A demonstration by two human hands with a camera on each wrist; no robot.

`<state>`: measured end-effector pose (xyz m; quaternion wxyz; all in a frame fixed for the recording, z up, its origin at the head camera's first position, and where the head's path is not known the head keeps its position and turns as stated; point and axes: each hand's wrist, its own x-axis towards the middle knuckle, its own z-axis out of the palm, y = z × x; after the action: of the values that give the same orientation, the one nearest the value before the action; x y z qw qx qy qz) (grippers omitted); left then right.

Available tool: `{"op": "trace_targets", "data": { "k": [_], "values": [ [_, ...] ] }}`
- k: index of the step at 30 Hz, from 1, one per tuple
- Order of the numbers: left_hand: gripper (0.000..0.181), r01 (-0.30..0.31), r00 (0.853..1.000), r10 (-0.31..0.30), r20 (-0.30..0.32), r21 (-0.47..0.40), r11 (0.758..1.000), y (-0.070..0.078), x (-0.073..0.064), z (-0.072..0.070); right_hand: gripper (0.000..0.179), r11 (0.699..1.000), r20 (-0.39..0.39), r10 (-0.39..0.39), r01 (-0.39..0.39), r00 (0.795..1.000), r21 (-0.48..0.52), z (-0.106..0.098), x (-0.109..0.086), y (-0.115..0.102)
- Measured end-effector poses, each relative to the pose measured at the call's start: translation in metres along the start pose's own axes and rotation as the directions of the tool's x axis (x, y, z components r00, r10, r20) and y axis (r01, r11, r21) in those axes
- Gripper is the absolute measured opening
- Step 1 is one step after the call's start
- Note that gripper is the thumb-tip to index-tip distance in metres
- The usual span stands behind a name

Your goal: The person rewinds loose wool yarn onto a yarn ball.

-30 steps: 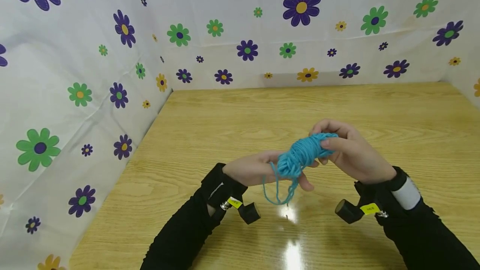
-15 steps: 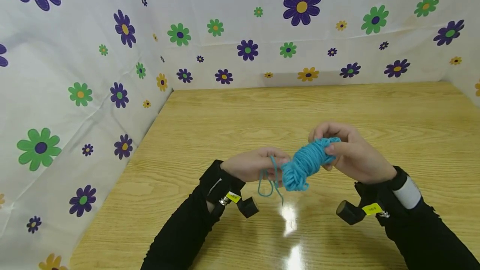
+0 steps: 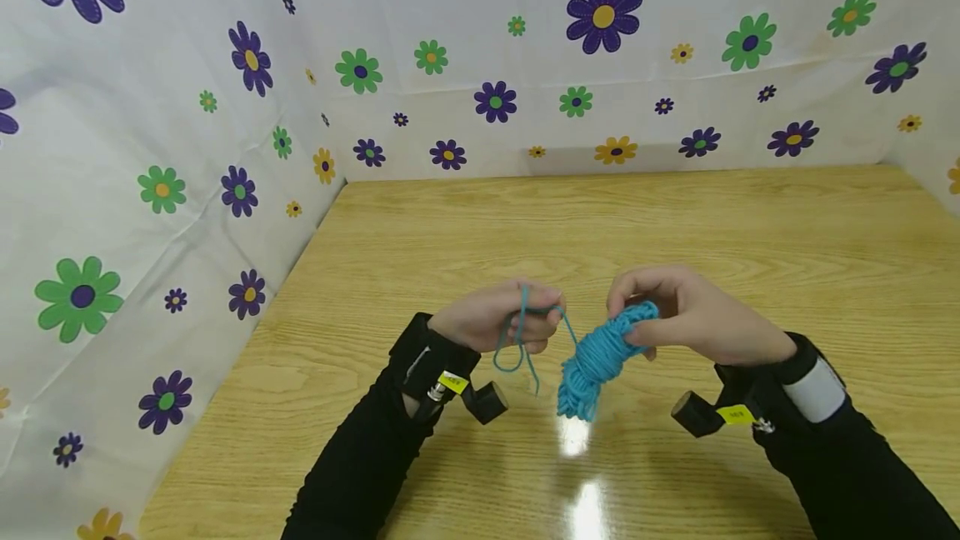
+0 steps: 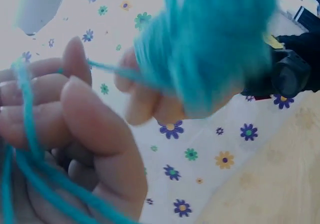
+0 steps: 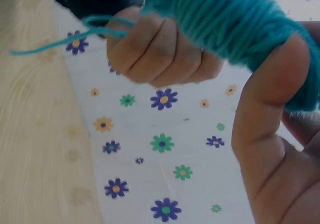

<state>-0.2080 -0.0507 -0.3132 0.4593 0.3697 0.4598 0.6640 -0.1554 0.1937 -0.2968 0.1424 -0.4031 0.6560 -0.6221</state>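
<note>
A bundle of blue yarn [image 3: 602,354], wound round its middle with looped ends, hangs tilted above the table. My right hand [image 3: 686,315] pinches its upper end between thumb and fingers; in the right wrist view the thumb [image 5: 272,89] presses on the yarn windings [image 5: 225,24]. To the left, my left hand [image 3: 506,315] has its fingers curled and pinches a loose yarn strand [image 4: 30,119]. From there the strand runs taut to the bundle, while its free end dangles in a loop below the hand.
Both hands are over a wooden table [image 3: 450,232]. A white cloth with printed flowers [image 3: 465,40] stands behind it and along the left side. Each wrist wears a black strap with a small camera mount [image 3: 491,402].
My left hand has moved off the bundle, leftward and up, drawing a strand out with it. The bundle's lower end has swung down, and my right hand has shifted slightly left and down.
</note>
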Motion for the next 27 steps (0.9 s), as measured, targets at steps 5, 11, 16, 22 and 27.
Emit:
{"op": "trace_targets", "data": {
  "k": [5,11,16,22,27],
  "values": [
    [0.028,-0.019,0.992,0.027,-0.124,0.067,0.998,0.009,-0.004,0.008,0.010,0.979,-0.127,0.120,-0.139,0.985,-0.149,0.002,0.002,-0.002],
    [0.025,-0.022,0.960,0.072,-0.270,0.183,0.983,0.017,-0.006,0.026,0.011,0.952,-0.298,0.191,-0.251,0.935,-0.175,0.006,0.006,-0.001],
    [0.025,-0.036,0.955,0.113,-0.274,0.271,0.962,0.018,-0.004,0.043,0.014,0.935,-0.470,0.133,-0.268,0.872,-0.231,0.008,0.007,0.000],
    [0.026,-0.026,0.965,0.101,-0.242,0.293,0.956,0.014,0.000,0.055,0.013,0.969,-0.618,0.024,-0.169,0.786,-0.178,0.008,0.008,0.001],
    [0.041,-0.015,0.967,0.072,-0.243,0.230,0.973,0.010,0.003,0.059,0.007,0.994,-0.676,-0.029,-0.049,0.737,-0.095,0.009,0.009,0.001]
  ]
}}
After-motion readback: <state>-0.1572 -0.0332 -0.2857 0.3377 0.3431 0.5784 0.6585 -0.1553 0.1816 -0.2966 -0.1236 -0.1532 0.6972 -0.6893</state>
